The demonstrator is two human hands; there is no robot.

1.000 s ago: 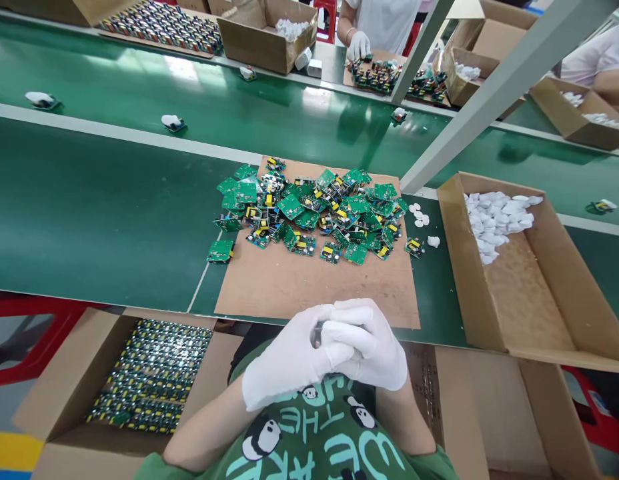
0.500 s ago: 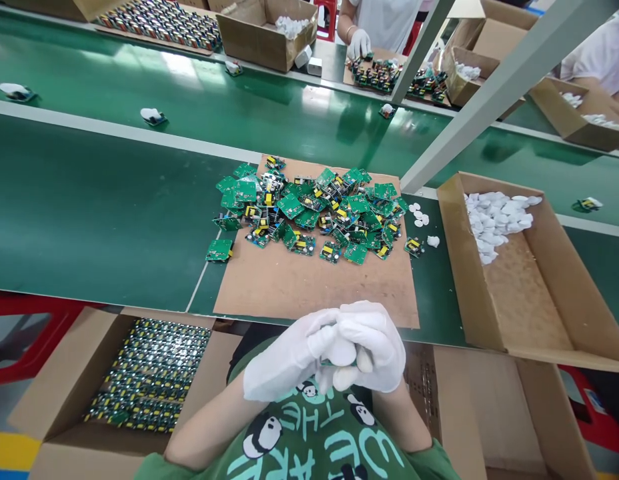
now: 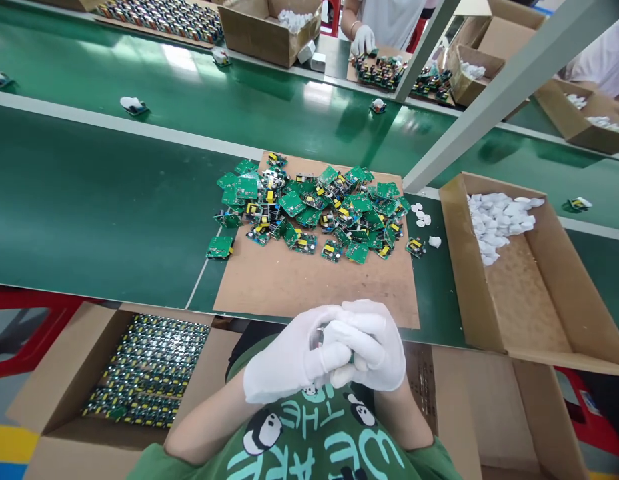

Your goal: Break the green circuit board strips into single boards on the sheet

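Observation:
My left hand and my right hand, both in white gloves, are closed together in front of my chest, fingers overlapping. Between them they hold a small circuit board, nearly all hidden; just a sliver of green shows among the fingers. Beyond the hands, a heap of green circuit boards with yellow and black components lies on a cardboard sheet. A single board rests at the sheet's left edge. White pieces fill one end of the open cardboard box to the right.
A grey post rises by the box. Boards with white pieces on top lie on the green conveyor belt. Another person's gloved hand is across it. A carton of boards stands below left.
My fingers have closed further over the board, covering the white piece that showed between them. The boards on the conveyor have moved to the left.

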